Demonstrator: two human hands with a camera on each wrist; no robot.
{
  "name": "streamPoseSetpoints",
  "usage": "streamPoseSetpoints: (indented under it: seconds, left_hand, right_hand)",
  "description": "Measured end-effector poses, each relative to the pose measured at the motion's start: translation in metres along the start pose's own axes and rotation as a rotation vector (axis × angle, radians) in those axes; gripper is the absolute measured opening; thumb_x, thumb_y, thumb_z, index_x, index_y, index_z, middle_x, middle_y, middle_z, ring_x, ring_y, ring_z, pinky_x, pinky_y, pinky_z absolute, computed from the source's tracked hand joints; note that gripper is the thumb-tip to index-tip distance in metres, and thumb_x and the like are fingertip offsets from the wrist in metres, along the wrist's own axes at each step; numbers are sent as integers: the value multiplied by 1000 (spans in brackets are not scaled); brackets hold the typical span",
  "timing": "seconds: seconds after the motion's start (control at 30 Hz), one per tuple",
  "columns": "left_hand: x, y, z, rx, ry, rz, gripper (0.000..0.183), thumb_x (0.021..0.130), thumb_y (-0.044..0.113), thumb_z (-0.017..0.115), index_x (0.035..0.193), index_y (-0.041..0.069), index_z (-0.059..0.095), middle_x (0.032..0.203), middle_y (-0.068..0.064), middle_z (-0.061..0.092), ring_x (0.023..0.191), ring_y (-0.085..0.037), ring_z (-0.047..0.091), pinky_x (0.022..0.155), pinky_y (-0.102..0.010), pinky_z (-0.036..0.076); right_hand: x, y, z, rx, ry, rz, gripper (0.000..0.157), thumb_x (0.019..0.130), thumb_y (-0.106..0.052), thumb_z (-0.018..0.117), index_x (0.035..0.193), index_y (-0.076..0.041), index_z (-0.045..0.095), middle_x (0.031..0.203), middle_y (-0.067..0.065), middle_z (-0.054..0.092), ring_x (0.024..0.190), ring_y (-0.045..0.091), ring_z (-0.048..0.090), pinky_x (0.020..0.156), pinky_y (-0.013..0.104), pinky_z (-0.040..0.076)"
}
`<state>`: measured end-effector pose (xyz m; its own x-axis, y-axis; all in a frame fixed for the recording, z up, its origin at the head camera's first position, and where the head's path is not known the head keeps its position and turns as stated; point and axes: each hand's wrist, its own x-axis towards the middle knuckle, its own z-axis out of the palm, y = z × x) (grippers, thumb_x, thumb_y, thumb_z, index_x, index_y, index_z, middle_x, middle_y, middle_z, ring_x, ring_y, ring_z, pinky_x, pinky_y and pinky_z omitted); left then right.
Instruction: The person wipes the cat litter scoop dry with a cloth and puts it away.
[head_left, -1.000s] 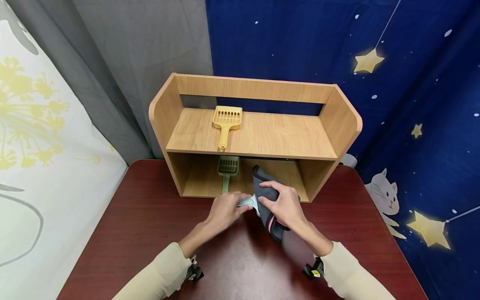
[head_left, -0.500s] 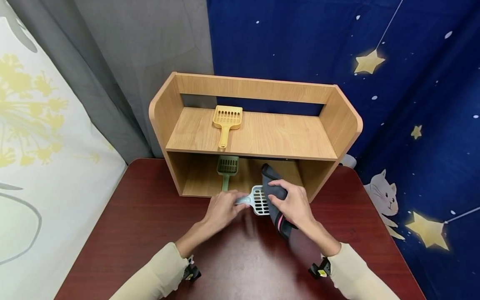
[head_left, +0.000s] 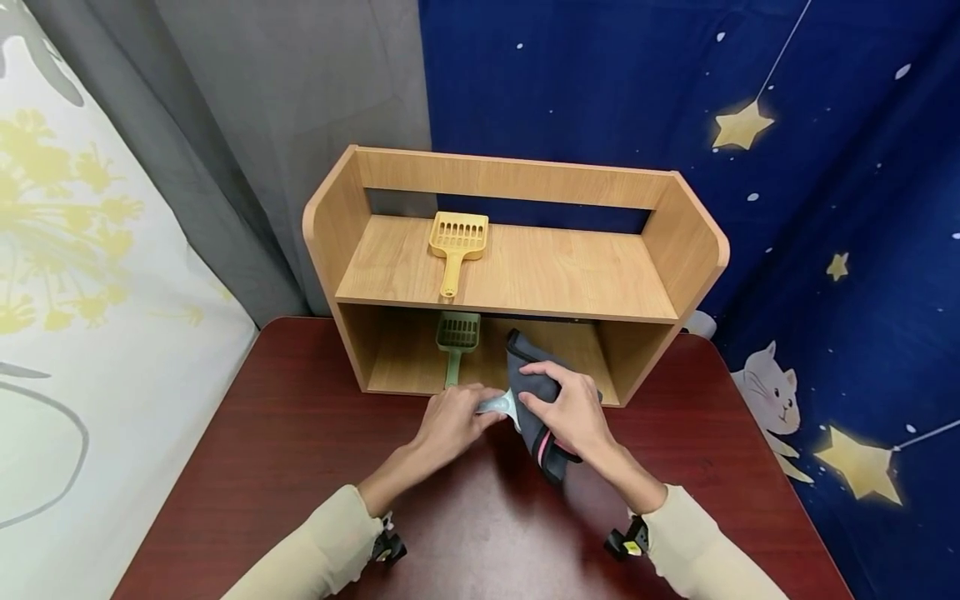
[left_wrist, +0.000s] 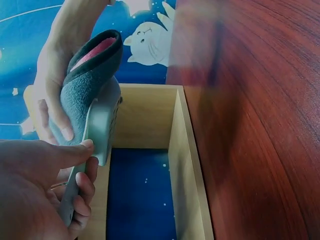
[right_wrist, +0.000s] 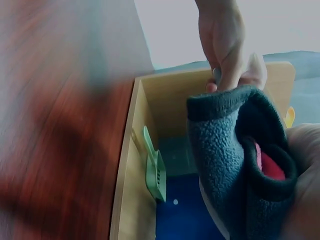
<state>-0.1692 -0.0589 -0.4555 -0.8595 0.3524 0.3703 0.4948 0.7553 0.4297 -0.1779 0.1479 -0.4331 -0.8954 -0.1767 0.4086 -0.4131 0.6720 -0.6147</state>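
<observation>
My left hand (head_left: 450,418) grips the handle of a pale blue litter scoop (head_left: 498,404) in front of the shelf. A folded dark grey cloth (head_left: 527,385) with black edging and a pink inside lies against the scoop's slotted head and hides most of it in the head view. My right hand (head_left: 568,410) holds that cloth, fingers and thumb bent on it. The left wrist view shows the scoop (left_wrist: 101,125) side-on, its head against the cloth (left_wrist: 85,97). Seen from the right wrist, the cloth (right_wrist: 217,160) is folded over in layers.
A two-tier wooden shelf (head_left: 510,310) stands at the back of the dark red table (head_left: 315,467). On its upper tier lies a yellow litter scoop (head_left: 452,265). A green litter scoop (head_left: 454,350) is on the lower tier, its handle toward the front, close to my left hand.
Half a second ago the cloth was farther right and the scoop's slots showed. My right hand has moved it back left over the head, as one second ago. The left hand keeps its grip.
</observation>
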Motion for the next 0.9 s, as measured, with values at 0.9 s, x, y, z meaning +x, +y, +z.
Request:
streamPoseSetpoints:
  seconds: [0.9]
  left_hand:
    - [-8,-26,-14,-102,-6,19,32,78,24,83,107,12,76,98,3,74,69,-3,62,55,-20,46]
  right_hand:
    - [3,63,-71,527,-111,204,40,82,-11,79,120,-10,66,118,8,63,97,18,60,73,26,53]
